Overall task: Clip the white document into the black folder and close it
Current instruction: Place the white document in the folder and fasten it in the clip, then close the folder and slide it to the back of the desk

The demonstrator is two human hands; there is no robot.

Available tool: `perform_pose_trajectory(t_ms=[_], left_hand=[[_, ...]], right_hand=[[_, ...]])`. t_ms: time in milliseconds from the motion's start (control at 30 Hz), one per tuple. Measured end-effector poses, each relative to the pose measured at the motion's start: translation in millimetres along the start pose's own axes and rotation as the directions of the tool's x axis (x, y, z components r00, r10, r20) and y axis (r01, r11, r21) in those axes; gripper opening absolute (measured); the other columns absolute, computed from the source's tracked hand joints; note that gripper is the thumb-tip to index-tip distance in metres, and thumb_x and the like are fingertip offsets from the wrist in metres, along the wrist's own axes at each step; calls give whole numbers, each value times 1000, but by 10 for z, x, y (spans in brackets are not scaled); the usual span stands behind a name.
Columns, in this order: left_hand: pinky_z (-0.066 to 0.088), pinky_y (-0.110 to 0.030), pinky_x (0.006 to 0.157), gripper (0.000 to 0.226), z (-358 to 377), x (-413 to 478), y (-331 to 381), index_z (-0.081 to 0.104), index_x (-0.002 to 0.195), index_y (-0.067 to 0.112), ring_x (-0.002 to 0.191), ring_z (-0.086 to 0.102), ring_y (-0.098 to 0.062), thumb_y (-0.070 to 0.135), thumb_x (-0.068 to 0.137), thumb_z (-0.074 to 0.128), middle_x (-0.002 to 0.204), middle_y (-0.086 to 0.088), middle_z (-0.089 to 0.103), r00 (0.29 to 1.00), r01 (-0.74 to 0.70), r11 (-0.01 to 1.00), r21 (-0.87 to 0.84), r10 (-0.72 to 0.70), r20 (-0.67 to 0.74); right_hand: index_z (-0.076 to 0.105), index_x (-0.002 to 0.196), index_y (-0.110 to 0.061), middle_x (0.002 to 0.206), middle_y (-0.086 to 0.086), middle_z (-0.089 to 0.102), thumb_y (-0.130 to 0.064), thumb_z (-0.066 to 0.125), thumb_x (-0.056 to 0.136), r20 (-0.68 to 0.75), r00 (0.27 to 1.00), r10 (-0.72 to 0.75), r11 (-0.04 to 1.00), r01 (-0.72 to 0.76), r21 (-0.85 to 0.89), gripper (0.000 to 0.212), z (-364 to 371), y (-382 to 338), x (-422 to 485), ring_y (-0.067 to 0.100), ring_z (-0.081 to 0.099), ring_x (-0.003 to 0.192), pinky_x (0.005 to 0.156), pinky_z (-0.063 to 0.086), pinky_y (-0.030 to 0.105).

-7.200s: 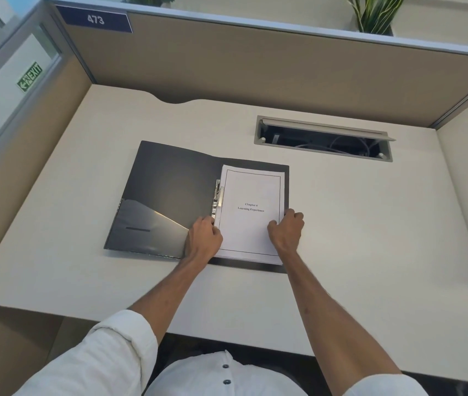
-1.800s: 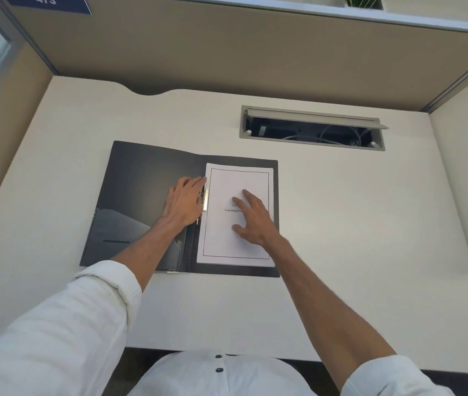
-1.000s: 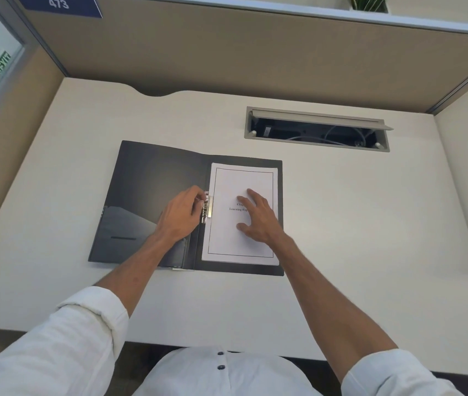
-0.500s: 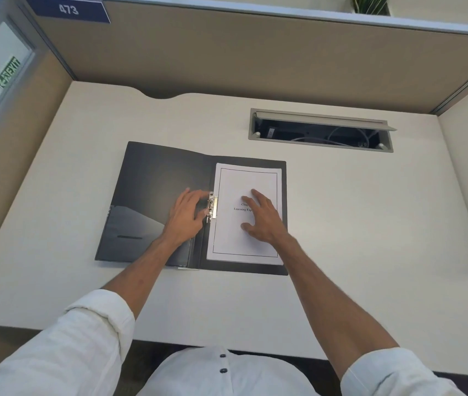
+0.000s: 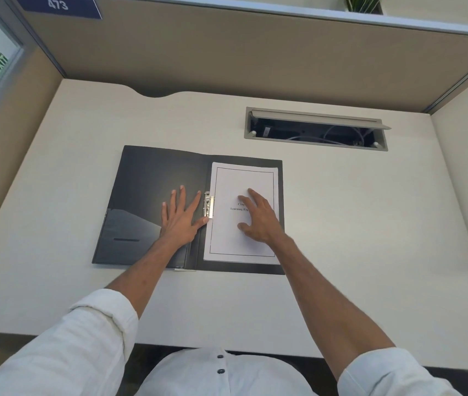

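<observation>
The black folder (image 5: 147,178) lies open and flat on the desk. The white document (image 5: 244,247) rests on its right half, with its left edge under the metal clip (image 5: 209,204) at the spine. My left hand (image 5: 181,217) lies flat on the folder's left cover, fingers spread, thumb near the lower end of the clip. My right hand (image 5: 258,217) presses on the middle of the document with its fingers apart, covering part of the printed title. Neither hand holds anything.
The cream desk (image 5: 341,238) is boxed in by tan partition walls (image 5: 227,58) at the back and both sides. An open cable hatch (image 5: 315,128) with wires sits behind and right of the folder. The folder's left cover has a pocket (image 5: 124,238).
My left hand has let go of the clip and spread flat on the left cover. The clip lever now lies down on the document's edge. My right hand stays on the page.
</observation>
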State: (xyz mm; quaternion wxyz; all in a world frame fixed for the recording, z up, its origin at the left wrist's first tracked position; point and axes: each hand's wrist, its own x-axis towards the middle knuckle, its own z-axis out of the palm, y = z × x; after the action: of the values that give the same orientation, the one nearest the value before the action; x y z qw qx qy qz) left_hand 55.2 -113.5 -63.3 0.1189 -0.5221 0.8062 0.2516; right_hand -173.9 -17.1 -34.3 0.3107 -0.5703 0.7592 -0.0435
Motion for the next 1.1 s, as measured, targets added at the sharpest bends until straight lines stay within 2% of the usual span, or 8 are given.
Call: perform_pose_trajectory(t_ms=[333, 467, 667, 800, 967, 1100], left_hand=[[-7, -61, 139, 83, -6, -7, -19, -6, 177, 30, 171, -24, -36, 59, 114, 39, 182, -11, -26, 1000, -22, 1000, 6, 22, 9], [-5, -57, 141, 75, -2, -97, -196, 0, 178, 30, 173, -18, -30, 54, 116, 35, 185, -7, -20, 998, -47, 999, -7, 46, -50], [2, -58, 141, 67, -130, -222, -655, 16, 178, 26, 175, -5, -32, 44, 118, 38, 186, -9, -5, 968, 102, 994, -31, -106, -226], [8, -59, 141, 66, -262, -287, -955, 24, 175, 14, 174, 3, -35, 38, 117, 43, 185, -17, 5, 923, 206, 975, -78, -221, -314], [12, -58, 140, 70, -359, -355, -1207, 23, 173, 6, 172, 10, -41, 34, 115, 49, 182, -23, 12, 880, 301, 921, -246, -368, -299], [33, -59, 129, 69, -414, -416, -1297, 25, 171, 8, 158, 36, -47, 32, 113, 53, 168, -26, 39, 857, 316, 840, -440, -452, -248]], right_hand=[[28, 172, -24, 184, 2, 6, -33, 70, 103, 0, 1000, 0, 1000, 0, -4, 82, 19, -2, 11, 26, 12, 172, 138, 22, 43], [27, 172, -25, 184, 2, 6, -32, 69, 103, 0, 1000, -1, 1000, 1, -15, 81, 18, 1, 14, 26, 11, 172, 139, 19, 45], [24, 173, -23, 185, 2, 2, -23, 64, 104, -78, 997, 12, 998, -16, -60, 80, 204, -226, -25, 26, 6, 173, 141, 7, 51], [23, 173, -22, 184, 2, 5, -17, 59, 105, -111, 986, -122, 991, 114, -70, 78, 467, -581, -74, 24, 8, 173, 141, 10, 50], [30, 171, -18, 182, 3, 15, -16, 62, 101, -82, 954, -288, 956, 282, -77, 77, 746, -1027, -111, 26, 19, 170, 138, 19, 49], [25, 173, -16, 183, 5, 12, -21, 59, 105, -20, 949, -313, 947, 311, -77, 77, 852, -1235, -104, 28, 22, 169, 137, 21, 45]])
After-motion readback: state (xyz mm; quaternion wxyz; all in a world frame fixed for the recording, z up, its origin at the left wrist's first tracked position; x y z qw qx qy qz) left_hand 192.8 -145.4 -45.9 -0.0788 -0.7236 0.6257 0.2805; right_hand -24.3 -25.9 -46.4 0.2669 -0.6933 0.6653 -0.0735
